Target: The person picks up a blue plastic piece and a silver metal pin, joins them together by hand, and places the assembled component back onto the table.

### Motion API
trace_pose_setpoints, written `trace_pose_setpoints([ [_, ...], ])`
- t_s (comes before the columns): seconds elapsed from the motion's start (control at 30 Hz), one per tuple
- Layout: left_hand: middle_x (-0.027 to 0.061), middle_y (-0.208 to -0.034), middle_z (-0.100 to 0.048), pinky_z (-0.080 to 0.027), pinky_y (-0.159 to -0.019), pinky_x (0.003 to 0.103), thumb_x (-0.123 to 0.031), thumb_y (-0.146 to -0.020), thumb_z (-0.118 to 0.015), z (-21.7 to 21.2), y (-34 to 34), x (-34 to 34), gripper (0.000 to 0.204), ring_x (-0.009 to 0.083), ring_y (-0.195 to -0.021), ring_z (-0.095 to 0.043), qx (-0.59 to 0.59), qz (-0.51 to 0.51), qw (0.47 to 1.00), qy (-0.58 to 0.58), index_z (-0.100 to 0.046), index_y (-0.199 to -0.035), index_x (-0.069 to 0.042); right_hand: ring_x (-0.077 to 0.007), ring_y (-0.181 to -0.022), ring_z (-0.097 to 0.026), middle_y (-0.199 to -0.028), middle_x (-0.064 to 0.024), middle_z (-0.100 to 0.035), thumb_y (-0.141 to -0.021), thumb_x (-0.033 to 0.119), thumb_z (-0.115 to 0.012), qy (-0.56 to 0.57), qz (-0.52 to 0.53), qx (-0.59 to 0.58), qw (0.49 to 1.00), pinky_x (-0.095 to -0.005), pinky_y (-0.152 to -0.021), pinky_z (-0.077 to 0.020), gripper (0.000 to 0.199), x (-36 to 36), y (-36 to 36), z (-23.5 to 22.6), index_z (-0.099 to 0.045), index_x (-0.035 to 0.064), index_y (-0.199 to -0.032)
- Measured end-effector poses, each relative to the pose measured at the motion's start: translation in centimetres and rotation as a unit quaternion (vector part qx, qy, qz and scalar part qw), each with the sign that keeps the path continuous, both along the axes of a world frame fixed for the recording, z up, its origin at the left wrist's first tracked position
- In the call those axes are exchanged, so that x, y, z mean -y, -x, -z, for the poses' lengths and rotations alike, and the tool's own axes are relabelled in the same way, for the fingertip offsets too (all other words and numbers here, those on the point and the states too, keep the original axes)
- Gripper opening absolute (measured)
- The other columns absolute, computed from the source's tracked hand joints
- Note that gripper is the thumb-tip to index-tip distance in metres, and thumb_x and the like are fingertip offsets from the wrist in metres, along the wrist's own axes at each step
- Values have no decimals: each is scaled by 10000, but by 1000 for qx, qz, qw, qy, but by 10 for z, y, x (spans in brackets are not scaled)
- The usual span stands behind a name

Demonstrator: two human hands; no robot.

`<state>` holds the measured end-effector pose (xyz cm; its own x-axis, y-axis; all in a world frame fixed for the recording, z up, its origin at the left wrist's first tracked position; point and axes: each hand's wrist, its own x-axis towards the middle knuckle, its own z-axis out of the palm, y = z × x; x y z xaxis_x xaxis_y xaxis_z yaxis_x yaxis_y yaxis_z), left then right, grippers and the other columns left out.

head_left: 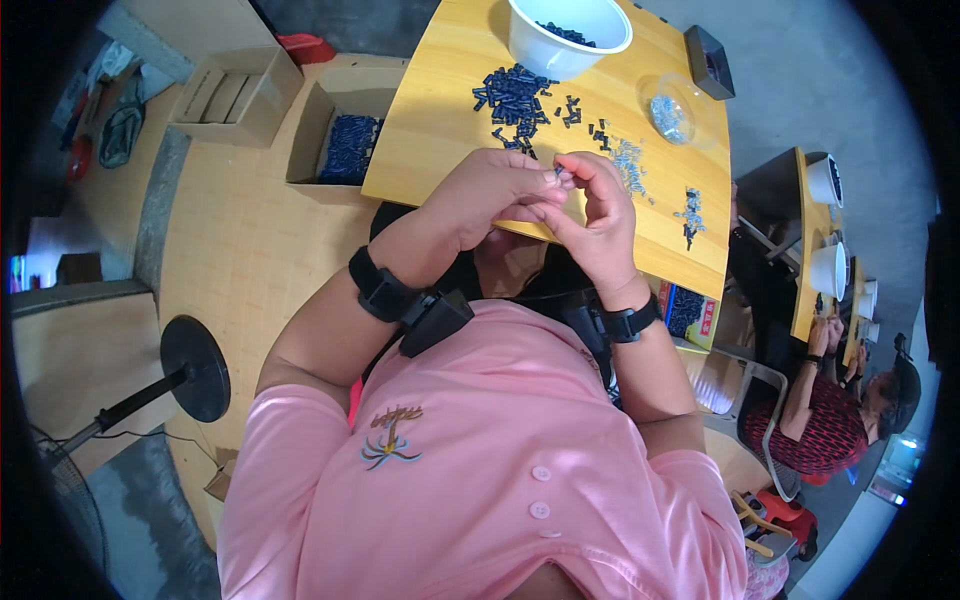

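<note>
Directly below the head camera, we have both hands raised just above the near edge of the pale yellow wooden tabletop [440, 110], fingertips meeting. Our left hand [490, 195] is curled shut, thumb and forefinger pressed toward the right, and our right hand [600, 215] pinches a tiny dark blue plastic piece [559, 174] between thumb and forefinger; whether the left fingers also grip it we cannot tell, since it is nearly hidden. Behind the hands lies a loose heap of the same small dark blue plastic pieces [512, 98], touching the base of a round white plastic bowl [565, 35] that holds more. To the right, a scatter of small silvery metal parts [628, 165] lies near a clear shallow plastic dish [672, 112] holding similar ones. An open brown cardboard box [312, 135] of blue parts stands on the floor at the left. We judge the joining goes best if we keep the piece pinched close to its tip, hold it square to the mating part, and work over the table so drops stay reachable.
</note>
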<state>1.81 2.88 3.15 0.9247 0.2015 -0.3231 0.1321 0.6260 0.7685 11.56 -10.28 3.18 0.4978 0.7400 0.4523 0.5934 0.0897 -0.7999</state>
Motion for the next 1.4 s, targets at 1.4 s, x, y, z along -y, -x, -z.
trace_pose_setpoints([
  [1.4,51,-712,-639,-483,-553,200,-125,-828,-602,12,8,17,172,85,-592,-577,-79,-14,987,-136,-675,-818,29,-312,-682,-556,-701,-139,-546,-735,217,-612,246,-25,330,911,-396,-625,-454,206,7,-1,-26,-557,23,-694],
])
